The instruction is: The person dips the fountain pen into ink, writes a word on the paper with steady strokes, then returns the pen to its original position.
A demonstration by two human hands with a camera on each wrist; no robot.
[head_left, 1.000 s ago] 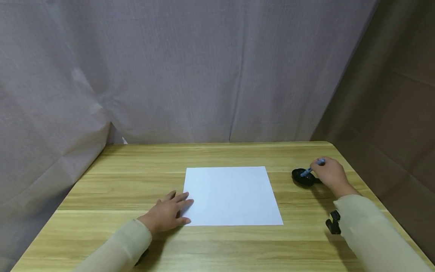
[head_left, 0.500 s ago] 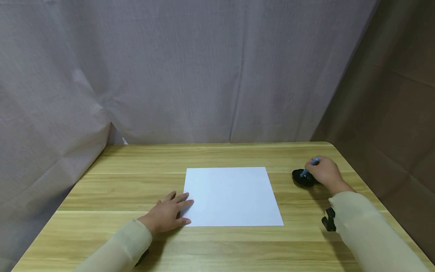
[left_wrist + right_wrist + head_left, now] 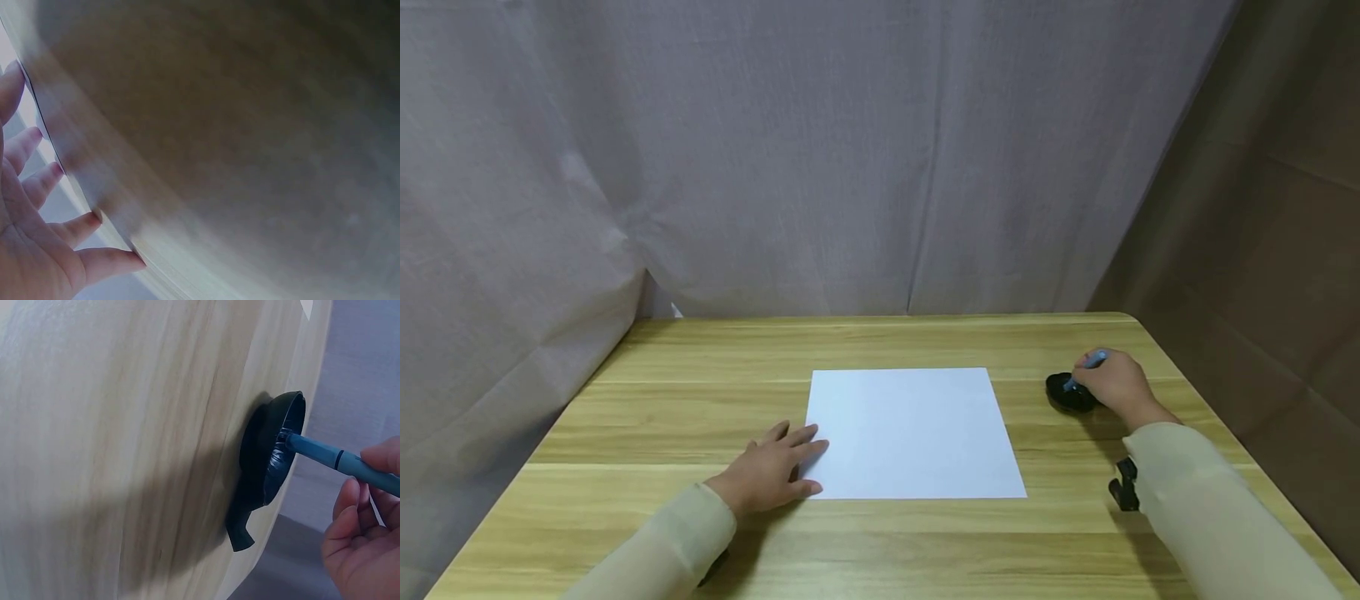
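Note:
My right hand (image 3: 1116, 385) pinches a blue pen (image 3: 322, 453) between thumb and fingers. The pen's lower end reaches into a small black dish (image 3: 255, 447) with a short handle, and its tip is hidden there. The dish has a shiny dark inside and stands on the table. In the head view the dish (image 3: 1063, 402) lies to the right of a blank white sheet of paper (image 3: 913, 433). Spread fingers of my left hand (image 3: 767, 473) rest on the sheet's left edge. The left wrist view shows the palm of that hand (image 3: 37, 244) and its extended fingers.
The light wooden table (image 3: 880, 550) spans the lower part of the head view. A grey cloth (image 3: 820, 167) hangs behind its far edge, and a brown cloth (image 3: 1285, 250) along the right side. A black clip-like device (image 3: 1124, 485) sits at my right wrist.
My right hand has shifted slightly left towards the dish over the last second, with the pen end staying in it. My left hand and the sheet have not visibly moved.

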